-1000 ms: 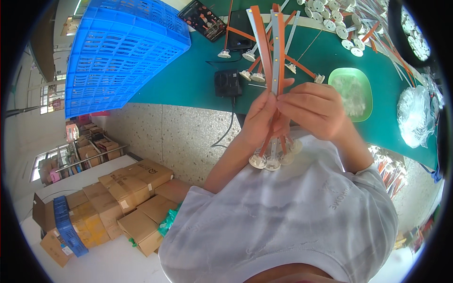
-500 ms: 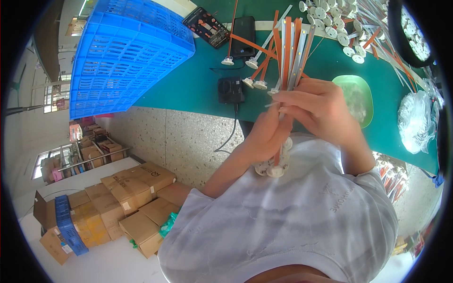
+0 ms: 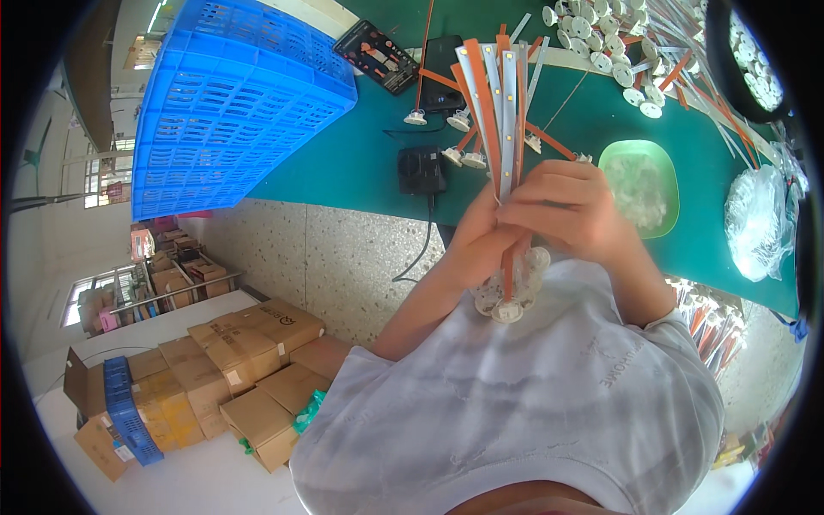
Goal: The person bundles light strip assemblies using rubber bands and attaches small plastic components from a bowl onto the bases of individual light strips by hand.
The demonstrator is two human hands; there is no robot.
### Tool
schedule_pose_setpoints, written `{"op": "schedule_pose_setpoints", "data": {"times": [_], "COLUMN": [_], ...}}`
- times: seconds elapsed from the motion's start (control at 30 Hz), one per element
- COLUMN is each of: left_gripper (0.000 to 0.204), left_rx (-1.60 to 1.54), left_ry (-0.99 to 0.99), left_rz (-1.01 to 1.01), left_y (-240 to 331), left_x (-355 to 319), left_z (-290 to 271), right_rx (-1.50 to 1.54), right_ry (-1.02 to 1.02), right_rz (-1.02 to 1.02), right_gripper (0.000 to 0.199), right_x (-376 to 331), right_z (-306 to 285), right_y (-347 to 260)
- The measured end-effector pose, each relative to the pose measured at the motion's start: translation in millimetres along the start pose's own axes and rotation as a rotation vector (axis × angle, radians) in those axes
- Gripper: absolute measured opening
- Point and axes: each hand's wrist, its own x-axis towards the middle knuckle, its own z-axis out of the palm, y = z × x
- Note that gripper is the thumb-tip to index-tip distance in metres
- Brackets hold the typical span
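A bundle of LED strips, white and orange-brown with small yellow diodes, stands nearly upright before my chest. My left hand is closed round its lower part. From the right, my right hand has its bent fingers pressed on the same bundle, over the left fingers. A thin pale line shows at the strips by the fingertips; I cannot make out what it is. Below the hands, the strips' white round end caps hang in a cluster against my shirt.
On the green table lie loose capped strips, a black box-shaped device with a cable and a dark phone-like slab. A green bowl holds translucent stuff. A blue crate stands left; a strip pile lies far right.
The bundle has turned, so more diode faces show, and its top has shifted slightly left. My right hand has moved slightly down over the left fingers.
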Motion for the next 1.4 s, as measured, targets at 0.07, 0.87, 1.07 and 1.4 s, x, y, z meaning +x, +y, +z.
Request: {"op": "schedule_pose_setpoints", "data": {"times": [0.07,0.87,1.07,1.4], "left_gripper": [0.035,0.039,0.034,0.038], "left_rx": [-0.131,0.134,0.053,0.020], "left_ry": [-0.034,0.155,0.278,0.164], "left_rz": [-0.013,-0.037,-0.059,-0.088], "left_y": [-4,-6,-9,-6], "left_x": [-2,37,38,29], "left_z": [-7,13,27,10], "right_rx": [-0.001,0.378,-0.129,-0.038], "right_ry": [0.063,0.606,0.583,0.328], "right_rz": [-0.027,0.711,0.302,0.129], "right_gripper": [0.039,0.007,0.012,0.027], "right_x": [-4,-44,-39,-33], "right_z": [5,29,29,6], "right_y": [2,8,-1,0]}}
